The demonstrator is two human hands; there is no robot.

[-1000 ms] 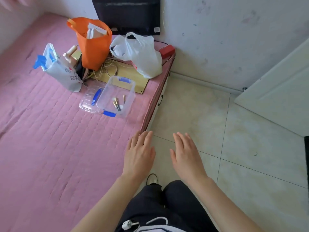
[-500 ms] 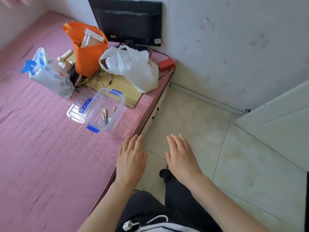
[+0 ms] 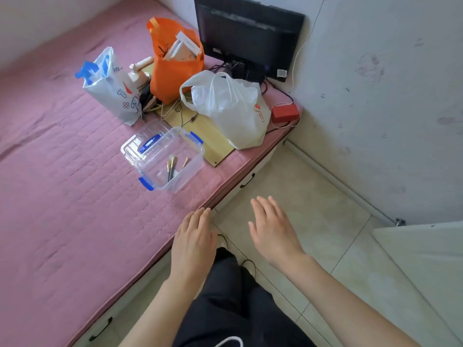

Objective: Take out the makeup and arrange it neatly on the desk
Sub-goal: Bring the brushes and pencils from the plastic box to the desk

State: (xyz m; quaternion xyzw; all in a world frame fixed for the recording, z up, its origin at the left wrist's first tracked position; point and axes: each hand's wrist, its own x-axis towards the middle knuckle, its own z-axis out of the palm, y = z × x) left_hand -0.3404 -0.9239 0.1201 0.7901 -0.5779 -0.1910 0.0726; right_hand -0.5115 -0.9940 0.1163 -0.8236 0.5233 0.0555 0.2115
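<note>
Both empty, the left hand (image 3: 194,242) and right hand (image 3: 274,235) are hovering open-palmed near a clear box (image 3: 170,162) where makeup brushes (image 3: 171,167) are lying, nothing yet taken out.

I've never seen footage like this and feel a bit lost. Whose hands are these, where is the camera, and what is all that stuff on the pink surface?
There is no machine here. A person wears one wide-angle camera on the head, looking forward and down, so you see their own arms. The left hand and the right hand are both open, palms down, and hold nothing.

On the pink quilted surface sits a clear plastic box with blue clips, its lid off and lying beside it. Inside are a few makeup brushes. Behind it stand an orange bag, a white plastic bag, a white printed bag, a small red box and a dark monitor against the wall. To the right is tiled floor.
</note>
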